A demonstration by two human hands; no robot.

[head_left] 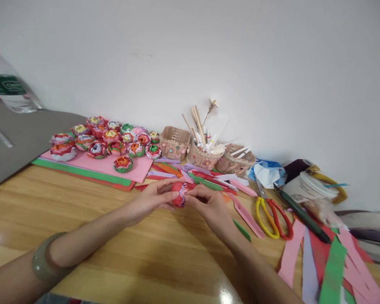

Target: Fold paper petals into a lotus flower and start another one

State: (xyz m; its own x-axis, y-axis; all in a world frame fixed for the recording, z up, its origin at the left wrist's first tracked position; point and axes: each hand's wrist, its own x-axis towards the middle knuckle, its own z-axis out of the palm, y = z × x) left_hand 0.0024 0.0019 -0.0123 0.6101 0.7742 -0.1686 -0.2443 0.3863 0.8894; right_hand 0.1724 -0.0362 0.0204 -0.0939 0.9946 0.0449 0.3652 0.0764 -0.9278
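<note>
1. Left hand and right hand meet at frame centre; each grip is closed by the fingertips on one red paper flower, held just above the tabletop.
2. Flower is compact; long axis and facing cannot be told.
3. Counted: two scissors, lower right; three baskets, centre; finished flowers, upper left, roughly seventeen.

Head cam, looks fwd/down, close over table.

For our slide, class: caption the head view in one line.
Left hand and right hand pinch a red paper flower beside scissors.
</note>
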